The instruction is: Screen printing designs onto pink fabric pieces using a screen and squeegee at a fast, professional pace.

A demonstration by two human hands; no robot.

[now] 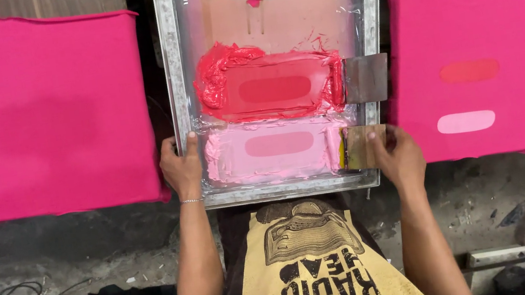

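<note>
Left hand (181, 168) gripped the screen frame (176, 77) edge; right hand (400, 156) fingers closed on wooden squeegee (361, 147) by pink ink (277, 152).

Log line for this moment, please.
left hand grips screen frame | right hand holds lower squeegee at pink ink | upper squeegee rests

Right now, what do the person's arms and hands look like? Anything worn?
Both arms are bare from the upper arm to the fingertips: no sleeves show on the forearms and no gloves. The left hand has a thin silver-coloured chain bracelet at the wrist. The right hand and its wrist carry nothing. No rings or markings can be made out.
</note>
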